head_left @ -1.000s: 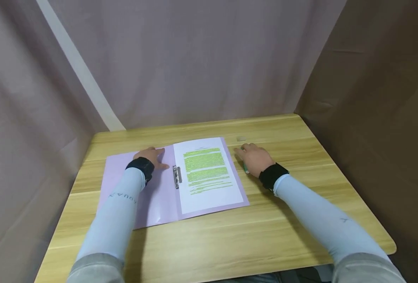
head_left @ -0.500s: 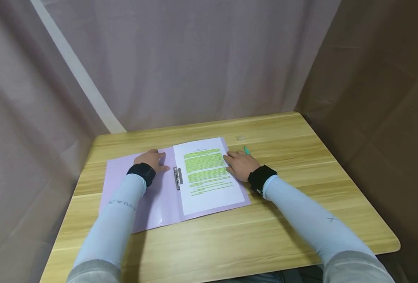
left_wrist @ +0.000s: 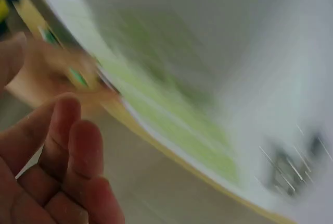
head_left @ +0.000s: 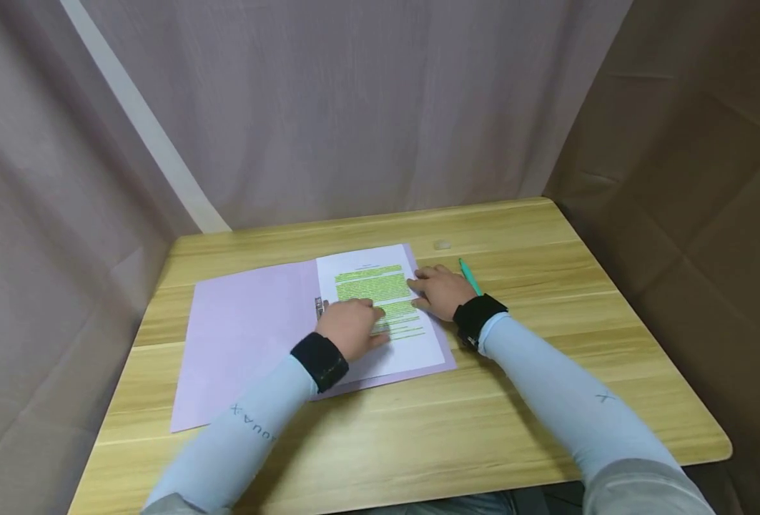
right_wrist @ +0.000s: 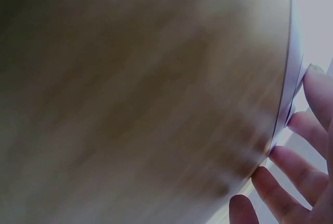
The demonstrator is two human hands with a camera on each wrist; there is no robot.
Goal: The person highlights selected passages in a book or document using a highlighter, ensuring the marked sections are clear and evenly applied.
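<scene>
A lilac folder (head_left: 244, 336) lies open on the wooden table (head_left: 418, 422). On its right half lies a white sheet (head_left: 380, 286) with green-highlighted text, beside a metal clip (head_left: 319, 306) at the spine. My left hand (head_left: 376, 330) rests flat on the sheet's lower left; the blurred left wrist view shows its fingers (left_wrist: 73, 146) loosely bent and holding nothing. My right hand (head_left: 420, 290) touches the sheet's right edge with straight fingers (right_wrist: 291, 179). A green pen (head_left: 470, 277) lies on the table just right of that hand.
A small pale object (head_left: 442, 244) sits on the table behind the pen. Pinkish curtains (head_left: 354, 107) hang close behind and to the left, and a brown drape (head_left: 688, 143) hangs on the right. Bare wood runs along the table's front and right.
My left hand moved from the folder's left flap across the clip onto the white sheet. My right hand left the pen and came to the sheet's right edge.
</scene>
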